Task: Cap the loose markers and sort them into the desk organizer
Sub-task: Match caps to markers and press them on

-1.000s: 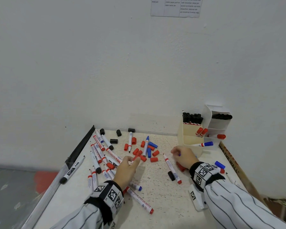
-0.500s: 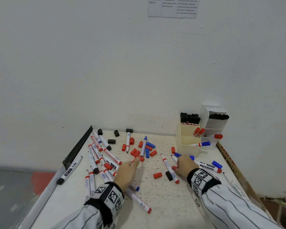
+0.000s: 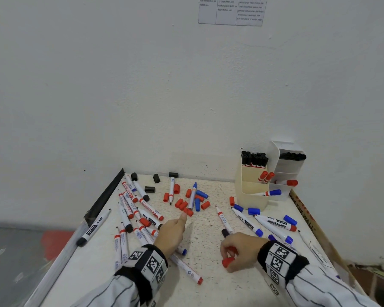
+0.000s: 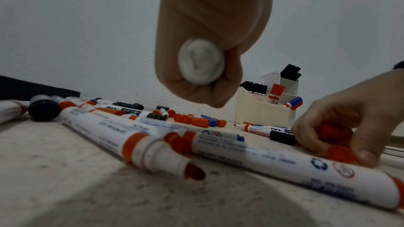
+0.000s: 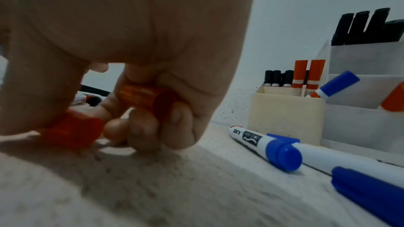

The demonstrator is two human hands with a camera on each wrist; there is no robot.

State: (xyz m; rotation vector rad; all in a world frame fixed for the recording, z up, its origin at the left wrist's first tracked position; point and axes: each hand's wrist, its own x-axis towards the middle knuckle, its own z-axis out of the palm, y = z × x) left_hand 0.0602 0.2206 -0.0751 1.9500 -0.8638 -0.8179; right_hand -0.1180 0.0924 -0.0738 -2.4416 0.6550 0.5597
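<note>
Fingers of the right hand are curled down onto the counter: two of them tuck one red cap against the palm, while the thumb and forefinger pinch a second red cap that rests on the counter surface. Just beyond those knuckles lies a black cap at the tail of an uncapped red marker.

Across from them, the left hand is closed round a white marker barrel, whose round end shows in the left wrist view inside the curled fingers. Its forefinger stretches out and its tip touches the nearest of a cluster of red caps. Mixed into that cluster, further from the fingertip, are blue caps and an uncapped blue marker.

To the outer side of the left hand lies a heap of red and black markers, and under its wrist a long red marker. Outward of the right hand lie several blue markers and loose blue caps. Beyond them, by the wall, stands the desk organizer, with black-capped markers upright at the back, two red ones in a middle cell and a blue one leaning in front.
</note>
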